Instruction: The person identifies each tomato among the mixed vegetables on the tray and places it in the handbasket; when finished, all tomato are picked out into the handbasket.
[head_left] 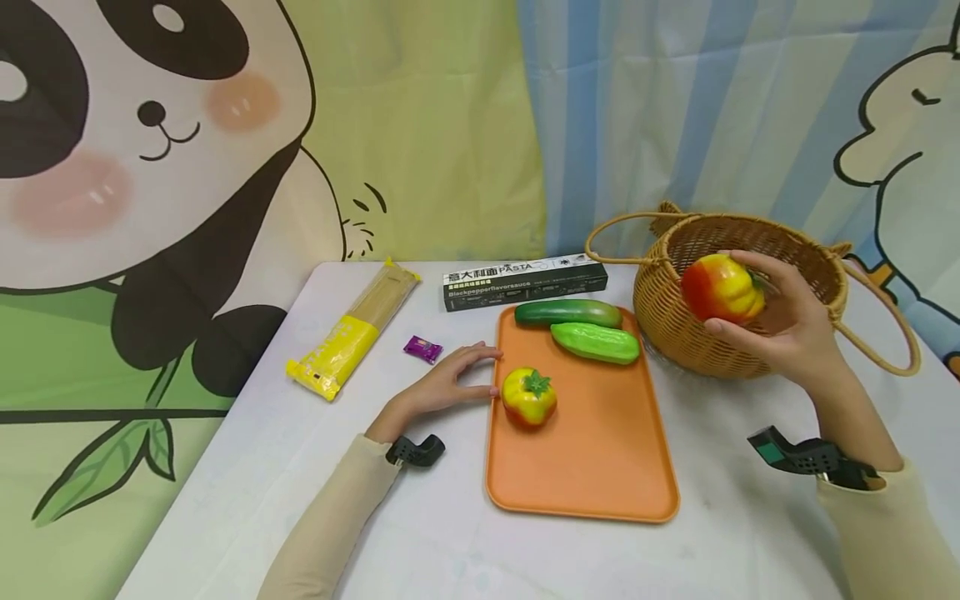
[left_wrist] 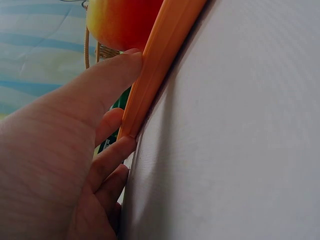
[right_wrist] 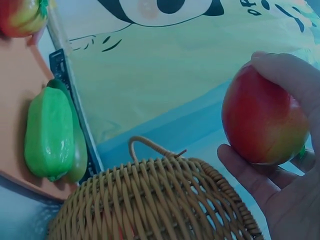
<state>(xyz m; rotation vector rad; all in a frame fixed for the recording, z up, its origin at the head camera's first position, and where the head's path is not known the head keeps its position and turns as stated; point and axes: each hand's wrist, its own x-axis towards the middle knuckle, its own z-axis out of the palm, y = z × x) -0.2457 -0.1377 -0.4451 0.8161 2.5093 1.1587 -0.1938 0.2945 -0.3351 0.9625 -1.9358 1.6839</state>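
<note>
My right hand (head_left: 795,329) grips a red-and-yellow toy fruit (head_left: 722,289) with a green stem, thumb on one side and fingers on the other. In the head view it overlaps the near rim of a wicker basket (head_left: 693,342); in the right wrist view fruit and basket appear apart. My left hand (head_left: 442,385) touches the left edge of an orange tray (head_left: 585,467) with extended fingertips and thumb. Near those fingertips, a second yellow-and-red fruit (head_left: 528,398) with a green leafy top rests on the tray. A dark green cucumber (head_left: 567,312) and a light green, ridged vegetable (head_left: 596,342) lie along its far end.
Behind the tray lies a black-and-white pasta box (head_left: 525,283). Left of it are a yellow noodle packet (head_left: 352,333) and a small purple wrapped sweet (head_left: 423,349). The basket's looped handles (head_left: 892,358) stick out sideways. A printed curtain (head_left: 427,133) hangs behind the white table (head_left: 420,533).
</note>
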